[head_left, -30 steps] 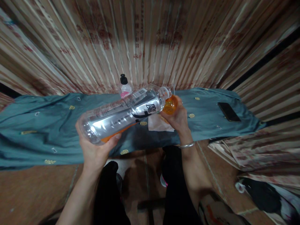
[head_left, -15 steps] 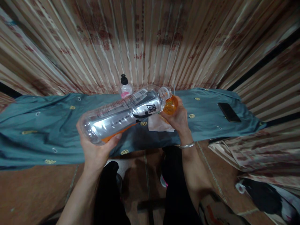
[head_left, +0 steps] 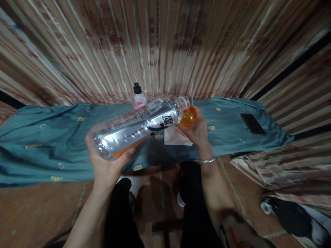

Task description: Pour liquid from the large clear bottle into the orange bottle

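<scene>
My left hand [head_left: 106, 165] is wrapped round the base of a large clear plastic bottle [head_left: 134, 127] with a silver label. The bottle is tilted, its uncapped neck pointing right and up. Right at its mouth is a small orange see-through container [head_left: 188, 117], gripped by my right hand [head_left: 198, 129]. Whether the bottle's mouth touches the container's rim, I cannot tell. Some orange shows along the bottle's lower side. Below the container, a folded white cloth or tissue [head_left: 177, 136] lies on the table, partly hidden by my right hand.
A small clear bottle with a black cap [head_left: 137, 89] and pink label stands behind the large bottle. A dark phone [head_left: 252, 124] lies on the right of the green patterned tablecloth [head_left: 59, 137]. Pleated curtains [head_left: 165, 51] hang right behind the table. A dark bag-like item [head_left: 289, 215] is on the floor at right.
The orange along the large bottle's lower side looks slightly smaller. Both hands and both held things stay nearly in the same place; the view shifts very slightly.
</scene>
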A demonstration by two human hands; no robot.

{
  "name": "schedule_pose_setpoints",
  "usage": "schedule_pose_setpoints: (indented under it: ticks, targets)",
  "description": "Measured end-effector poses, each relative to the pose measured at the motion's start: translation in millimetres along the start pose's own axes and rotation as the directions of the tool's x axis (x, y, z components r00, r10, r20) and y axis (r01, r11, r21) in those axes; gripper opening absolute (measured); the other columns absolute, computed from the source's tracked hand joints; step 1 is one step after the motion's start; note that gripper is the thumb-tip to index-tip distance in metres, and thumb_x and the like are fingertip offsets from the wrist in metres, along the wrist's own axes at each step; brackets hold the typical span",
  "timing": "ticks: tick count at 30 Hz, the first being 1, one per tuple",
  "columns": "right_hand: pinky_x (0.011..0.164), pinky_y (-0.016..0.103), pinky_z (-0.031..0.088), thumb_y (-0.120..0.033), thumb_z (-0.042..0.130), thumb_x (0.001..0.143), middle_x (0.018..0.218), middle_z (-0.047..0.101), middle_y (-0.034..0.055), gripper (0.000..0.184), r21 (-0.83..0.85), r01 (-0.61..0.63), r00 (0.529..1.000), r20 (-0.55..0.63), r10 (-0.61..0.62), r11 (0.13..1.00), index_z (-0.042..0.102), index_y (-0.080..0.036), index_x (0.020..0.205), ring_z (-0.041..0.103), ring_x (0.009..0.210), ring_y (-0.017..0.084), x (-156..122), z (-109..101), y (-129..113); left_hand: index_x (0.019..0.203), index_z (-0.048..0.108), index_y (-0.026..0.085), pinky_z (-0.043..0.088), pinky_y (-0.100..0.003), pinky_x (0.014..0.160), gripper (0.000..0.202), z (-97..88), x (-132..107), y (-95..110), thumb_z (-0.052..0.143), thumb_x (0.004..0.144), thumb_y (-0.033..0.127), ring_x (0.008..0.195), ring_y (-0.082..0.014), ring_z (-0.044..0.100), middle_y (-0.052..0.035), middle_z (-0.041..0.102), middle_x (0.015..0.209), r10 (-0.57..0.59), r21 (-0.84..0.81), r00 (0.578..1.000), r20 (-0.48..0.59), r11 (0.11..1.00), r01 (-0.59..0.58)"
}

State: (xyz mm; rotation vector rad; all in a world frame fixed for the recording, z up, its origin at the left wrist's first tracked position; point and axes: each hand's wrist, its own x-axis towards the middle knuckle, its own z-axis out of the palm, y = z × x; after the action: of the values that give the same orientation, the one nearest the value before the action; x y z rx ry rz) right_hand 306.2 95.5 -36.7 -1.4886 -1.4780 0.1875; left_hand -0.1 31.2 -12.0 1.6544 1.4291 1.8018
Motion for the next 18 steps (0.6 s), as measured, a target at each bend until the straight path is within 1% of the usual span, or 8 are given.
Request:
schedule_pose_setpoints:
  ticks: [2, 5, 11, 18]
  targets:
    - [0.106, 0.060, 0.059, -0.038, 0.090, 0.067, 0.133, 0.071, 0.0155, 0.086, 0.001, -0.003, 1.000, -0.005, 0.003, 1.000, 0.051, -0.023, 0.142, 0.070, 0.124, 0.039, -0.1, -0.4, -0.8, 0.137, 0.057, 0.025, 0.045, -0.066, 0.117, 0.103, -0.2, 0.7, 1.4, 0.096, 0.047, 0.056, 0.132, -0.0399, 0.062, -0.0135, 0.064, 0.139, -0.064, -0.033, 0.998, 0.014, 0.997, 0.064]
    - [0.105, 0.060, 0.059, -0.038, 0.089, 0.066, 0.131, 0.072, 0.0156, 0.086, 0.010, -0.008, 1.000, -0.005, 0.008, 1.000, 0.051, -0.022, 0.142, 0.071, 0.123, 0.039, -0.1, -0.9, -1.4, 0.136, 0.056, 0.025, 0.041, -0.065, 0.120, 0.105, -0.5, 0.8, 2.1, 0.097, 0.044, 0.054, 0.135, -0.0401, 0.060, -0.0132, 0.063, 0.140, -0.093, -0.037, 0.996, 0.003, 0.995, 0.093]
    - [0.105, 0.058, 0.059, -0.040, 0.089, 0.067, 0.132, 0.071, 0.0152, 0.086, 0.001, -0.007, 1.000, 0.001, 0.007, 1.000, 0.050, -0.024, 0.142, 0.071, 0.123, 0.038, -0.2, -0.7, -0.8, 0.135, 0.055, 0.026, 0.045, -0.061, 0.117, 0.103, 0.1, -0.2, 1.6, 0.096, 0.045, 0.056, 0.132, -0.0372, 0.062, -0.0113, 0.063, 0.138, -0.078, -0.028, 0.997, 0.007, 0.997, 0.078]
    - [0.104, 0.059, 0.060, -0.042, 0.088, 0.070, 0.133, 0.071, 0.0149, 0.087, 0.006, -0.009, 1.000, 0.013, 0.009, 1.000, 0.049, -0.024, 0.145, 0.070, 0.124, 0.039, -1.2, -0.7, -1.6, 0.133, 0.055, 0.026, 0.045, -0.060, 0.119, 0.099, 1.3, 0.2, 3.8, 0.095, 0.047, 0.055, 0.133, -0.0380, 0.062, -0.0110, 0.063, 0.136, -0.068, -0.032, 0.998, 0.004, 0.997, 0.068]
